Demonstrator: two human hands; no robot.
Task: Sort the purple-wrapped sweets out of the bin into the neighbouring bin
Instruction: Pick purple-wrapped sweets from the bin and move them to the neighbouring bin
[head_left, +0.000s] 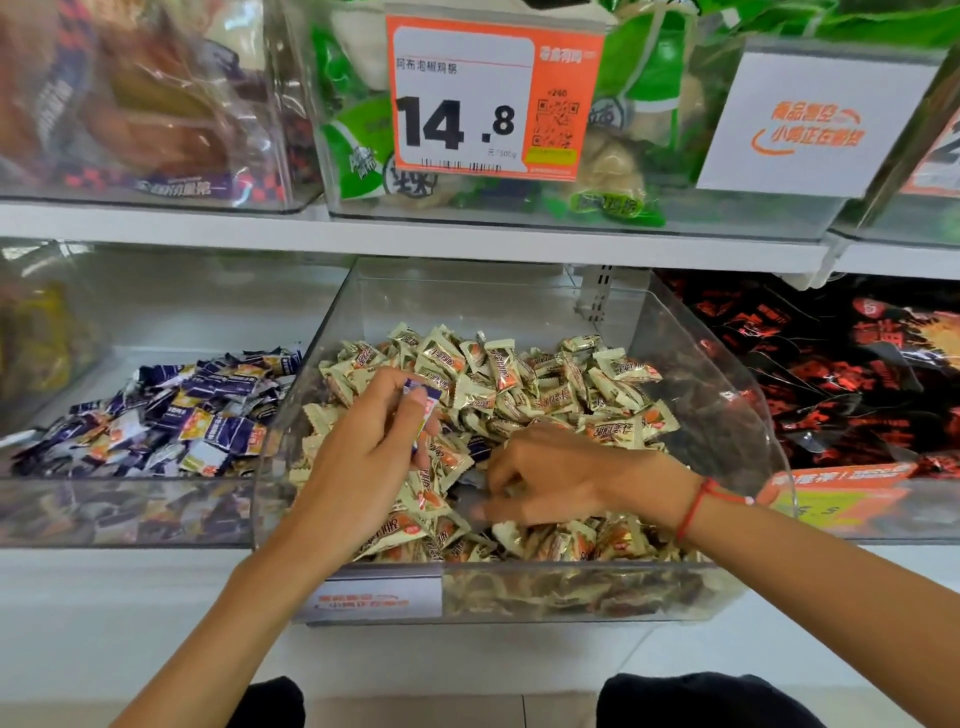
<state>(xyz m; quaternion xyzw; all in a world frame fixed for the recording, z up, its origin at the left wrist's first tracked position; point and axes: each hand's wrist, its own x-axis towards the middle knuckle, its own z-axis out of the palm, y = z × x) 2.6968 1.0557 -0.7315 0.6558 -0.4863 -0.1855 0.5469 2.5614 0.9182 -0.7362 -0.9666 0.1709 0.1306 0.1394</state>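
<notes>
A clear middle bin (727, 364) holds a heap of cream-wrapped sweets (519, 384). My left hand (363, 457) is raised over the heap's left side and pinches a purple-wrapped sweet (423, 410) between thumb and fingers. My right hand (550, 478) reaches into the heap with curled, blurred fingers; whether it holds anything is unclear. A dark purple wrapper (480, 447) shows among the cream ones just left of that hand. The neighbouring bin on the left (130, 512) holds a pile of purple-wrapped sweets (171, 415).
A bin of black-and-red packets (841, 374) stands on the right. The upper shelf (415, 241) carries clear bins of green and brown snack bags and an orange price tag (493, 98). A label holder (371, 597) fronts the middle bin.
</notes>
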